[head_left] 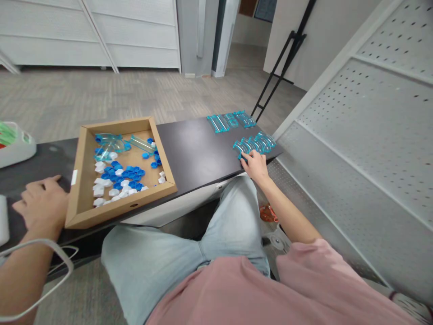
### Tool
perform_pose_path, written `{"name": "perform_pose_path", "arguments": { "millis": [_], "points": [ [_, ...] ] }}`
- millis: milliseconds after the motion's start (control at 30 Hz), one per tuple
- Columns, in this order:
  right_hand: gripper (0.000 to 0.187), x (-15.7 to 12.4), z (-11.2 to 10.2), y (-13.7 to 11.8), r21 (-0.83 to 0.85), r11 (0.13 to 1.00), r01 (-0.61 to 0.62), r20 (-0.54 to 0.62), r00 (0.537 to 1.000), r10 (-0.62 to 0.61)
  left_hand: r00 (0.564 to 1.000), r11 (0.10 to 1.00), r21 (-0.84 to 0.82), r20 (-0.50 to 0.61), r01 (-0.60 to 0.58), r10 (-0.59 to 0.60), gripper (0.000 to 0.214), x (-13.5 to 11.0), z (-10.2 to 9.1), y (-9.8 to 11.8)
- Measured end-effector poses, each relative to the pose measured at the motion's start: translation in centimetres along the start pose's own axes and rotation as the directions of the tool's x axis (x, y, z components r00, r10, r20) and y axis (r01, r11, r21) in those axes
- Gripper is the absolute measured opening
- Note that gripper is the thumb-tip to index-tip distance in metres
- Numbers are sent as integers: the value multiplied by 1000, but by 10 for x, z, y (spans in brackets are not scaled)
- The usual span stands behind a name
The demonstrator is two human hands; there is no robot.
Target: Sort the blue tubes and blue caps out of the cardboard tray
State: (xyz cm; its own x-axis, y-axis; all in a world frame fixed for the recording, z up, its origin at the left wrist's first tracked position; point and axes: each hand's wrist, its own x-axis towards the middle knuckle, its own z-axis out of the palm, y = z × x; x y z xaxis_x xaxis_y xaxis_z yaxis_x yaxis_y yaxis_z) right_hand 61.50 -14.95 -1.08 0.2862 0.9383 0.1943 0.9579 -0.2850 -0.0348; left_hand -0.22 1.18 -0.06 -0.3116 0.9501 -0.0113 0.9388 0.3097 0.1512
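Note:
My left hand (pixel 43 198) lies on the dark table beside the left wall of a cardboard tray (pixel 122 216), fingers spread and holding nothing. At the table's right end, my right hand (pixel 255 164) has its fingers bent around the near end of a clear curved tube (pixel 241 148) with turquoise ends. That tube is the leftmost of a row of similar curved tubes (pixel 260 142). The fingertips partly hide its end. Inside the tray are blue hexagonal pieces (pixel 133 172), white hexagonal pieces (pixel 99 190), clear curved tubes (pixel 113 143) and a straight clear tube (pixel 142 144).
Behind the curved row lie straight clear tubes (pixel 218 123), small clear pieces (pixel 231 120) and more curved ones (pixel 246 119). A white container (pixel 16 151) with green items stands at far left. A white cable (pixel 64 257) crosses my left forearm. A perforated panel (pixel 365 126) borders the right.

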Motion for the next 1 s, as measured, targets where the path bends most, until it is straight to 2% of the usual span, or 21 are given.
{"name": "perform_pose_path", "arguments": {
  "millis": [100,200,333,433,567,667,733,800,867,1000],
  "points": [
    [52,-1,-4,0,-10,1000,-19,-12,1000,19,1000,1000,6,-17,-8,8,94,-2,0,2],
    [57,-1,-10,-4,5,1000,-14,-83,996,15,1000,999,36,-23,-12,12,85,-5,-2,4],
    [54,13,-23,-34,89,991,104,-169,982,-88,999,998,39,-28,-41,42,71,-12,-8,7],
    [45,35,-33,-87,191,936,297,-197,945,-260,996,997,14,-31,-82,82,66,-16,-12,8],
    [40,68,-43,-195,273,788,552,-180,834,-522,995,995,-27,-16,-96,96,68,-16,-13,7],
    [43,96,-41,-277,225,718,659,-113,749,-652,995,994,-43,-25,-101,100,67,-15,-12,5],
    [49,114,-35,-321,135,724,676,-5,732,-682,994,993,-54,-37,-104,102,66,-16,-11,5],
    [53,129,-28,-351,41,744,667,130,734,-666,993,992,-63,-55,-106,103,67,-16,-10,5],
    [54,140,-22,-368,-9,751,660,224,733,-642,993,993,-61,-69,-105,100,68,-17,-9,6],
    [52,147,-22,-373,-3,762,647,266,735,-623,992,993,-45,-64,-107,104,70,-17,-9,8]
  ]
}}
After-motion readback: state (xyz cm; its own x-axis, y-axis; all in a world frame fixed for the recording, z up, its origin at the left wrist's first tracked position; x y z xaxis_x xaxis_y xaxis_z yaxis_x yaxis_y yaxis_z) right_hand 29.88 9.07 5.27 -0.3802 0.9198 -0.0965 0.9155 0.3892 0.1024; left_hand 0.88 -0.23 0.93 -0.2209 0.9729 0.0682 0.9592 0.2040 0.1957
